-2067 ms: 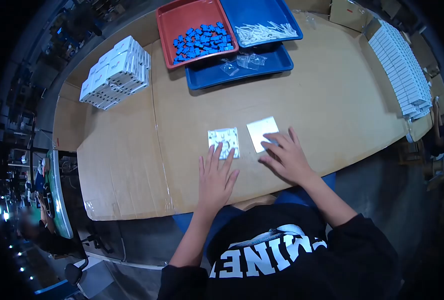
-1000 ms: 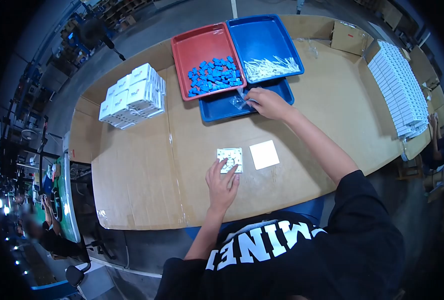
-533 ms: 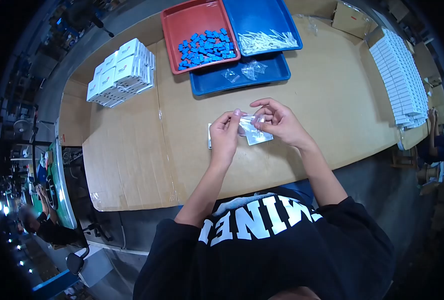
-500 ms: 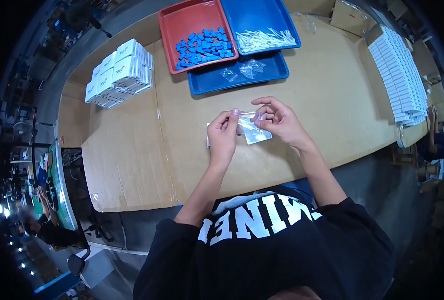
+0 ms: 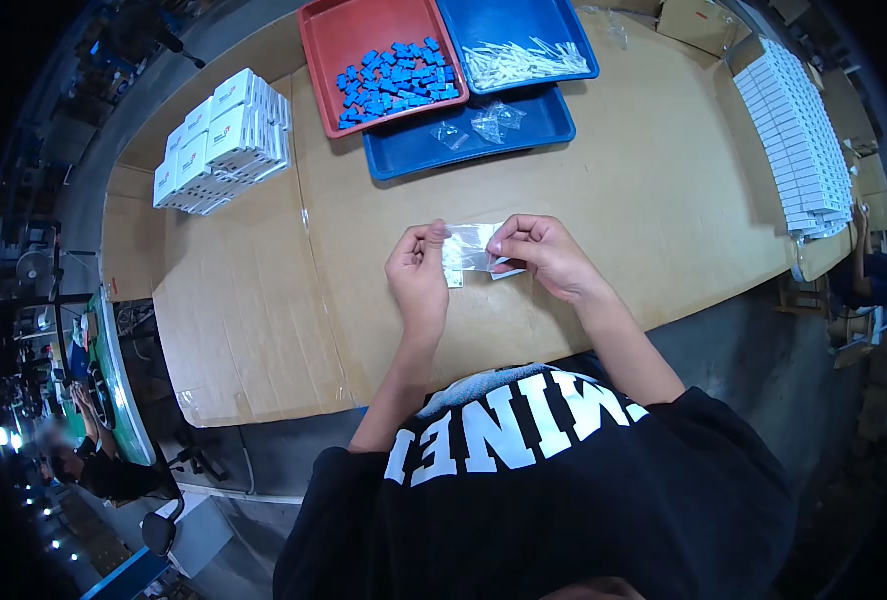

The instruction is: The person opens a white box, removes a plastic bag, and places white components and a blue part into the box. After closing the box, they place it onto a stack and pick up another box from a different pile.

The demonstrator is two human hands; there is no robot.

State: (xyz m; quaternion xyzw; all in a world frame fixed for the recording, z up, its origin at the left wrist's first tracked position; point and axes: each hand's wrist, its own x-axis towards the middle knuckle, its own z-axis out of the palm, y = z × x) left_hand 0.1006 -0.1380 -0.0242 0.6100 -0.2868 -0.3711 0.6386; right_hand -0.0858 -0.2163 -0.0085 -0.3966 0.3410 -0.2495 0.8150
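Between the hands, clear bag, long axis sideways.

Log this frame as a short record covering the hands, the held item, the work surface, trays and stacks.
left hand: pinches one side of the clear bag
right hand: pinches its other side
bag contents: cannot tell
on table, near hands: two white squares, partly hidden
red tray: blue parts
upper blue tray: slender white pieces
lower blue tray: clear packets
stacks: white pieces, left stack and right stack

Grey floor surrounds the cardboard-covered table; lights glow at left.
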